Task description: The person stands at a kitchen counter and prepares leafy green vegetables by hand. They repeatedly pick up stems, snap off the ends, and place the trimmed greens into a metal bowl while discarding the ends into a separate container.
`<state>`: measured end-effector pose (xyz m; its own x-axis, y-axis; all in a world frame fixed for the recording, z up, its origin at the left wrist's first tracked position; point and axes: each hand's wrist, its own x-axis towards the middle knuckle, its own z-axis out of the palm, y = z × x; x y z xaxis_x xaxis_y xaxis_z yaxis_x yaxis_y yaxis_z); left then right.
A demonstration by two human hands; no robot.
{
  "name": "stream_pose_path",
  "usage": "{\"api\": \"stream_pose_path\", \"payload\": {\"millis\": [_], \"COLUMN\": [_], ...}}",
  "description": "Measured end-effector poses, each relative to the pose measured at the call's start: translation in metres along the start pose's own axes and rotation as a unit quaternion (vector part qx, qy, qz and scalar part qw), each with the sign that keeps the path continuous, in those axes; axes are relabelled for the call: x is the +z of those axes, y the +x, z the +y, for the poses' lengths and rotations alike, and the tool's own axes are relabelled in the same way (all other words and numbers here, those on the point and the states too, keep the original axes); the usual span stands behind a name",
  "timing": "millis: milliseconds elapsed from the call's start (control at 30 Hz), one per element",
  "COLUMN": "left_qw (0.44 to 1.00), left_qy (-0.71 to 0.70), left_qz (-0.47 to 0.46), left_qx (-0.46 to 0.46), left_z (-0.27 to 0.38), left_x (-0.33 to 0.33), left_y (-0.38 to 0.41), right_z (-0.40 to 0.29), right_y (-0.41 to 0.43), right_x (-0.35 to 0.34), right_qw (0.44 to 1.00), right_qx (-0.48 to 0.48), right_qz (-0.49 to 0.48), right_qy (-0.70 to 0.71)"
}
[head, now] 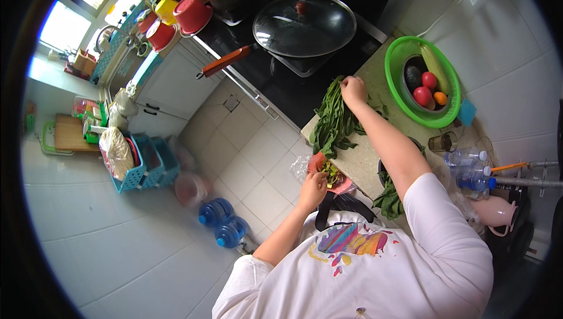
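A pile of long leafy greens (332,119) lies across the corner of the speckled countertop (369,152). At the far end of this pile, my right hand (353,91) has its fingers closed on the greens. My left hand (313,190) is lower, past the counter's edge, at a red plastic bag (344,185). Yellowish-green leaf scraps (333,174) lie in the bag's mouth, close to my left fingertips. Whether those fingers pinch a scrap is too small to tell. Under my right forearm, more greens (390,200) hang from a dark bowl (381,167), partly hidden by the arm.
A green plastic basket (390,86) holds tomatoes (423,96) and other produce by the wall. A lidded pan (303,24) sits on the black stove, its handle (226,61) jutting over the edge. Plastic bottles (466,157) and a glass cup (443,142) stand at right.
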<state>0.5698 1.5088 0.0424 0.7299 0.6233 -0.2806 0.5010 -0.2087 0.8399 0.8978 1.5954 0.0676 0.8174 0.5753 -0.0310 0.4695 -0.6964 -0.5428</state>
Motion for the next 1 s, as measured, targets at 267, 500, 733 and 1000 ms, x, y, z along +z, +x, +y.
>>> {"api": "stream_pose_path", "payload": {"millis": [267,500,733,1000], "left_qw": [0.993,0.89,0.725,0.812], "left_qy": [-0.118,0.074,0.315,0.183], "left_qz": [0.023,0.151,0.082,0.175], "left_qx": [0.023,0.423,0.607,0.526], "left_z": [0.049,0.2,0.227,0.193], "left_x": [-0.046,-0.089,-0.076,-0.025], "left_y": [0.012,0.05,0.051,0.03], "right_z": [0.013,-0.012,0.003,0.022], "right_y": [-0.053,-0.137,-0.205,-0.255], "right_x": [-0.09,-0.171,-0.218,-0.195], "right_qw": [0.771,0.781,0.944,0.871], "right_qx": [0.029,-0.039,-0.146,0.022], "right_qz": [-0.202,-0.235,-0.115,-0.171], "right_qy": [0.604,0.577,0.273,0.46]}}
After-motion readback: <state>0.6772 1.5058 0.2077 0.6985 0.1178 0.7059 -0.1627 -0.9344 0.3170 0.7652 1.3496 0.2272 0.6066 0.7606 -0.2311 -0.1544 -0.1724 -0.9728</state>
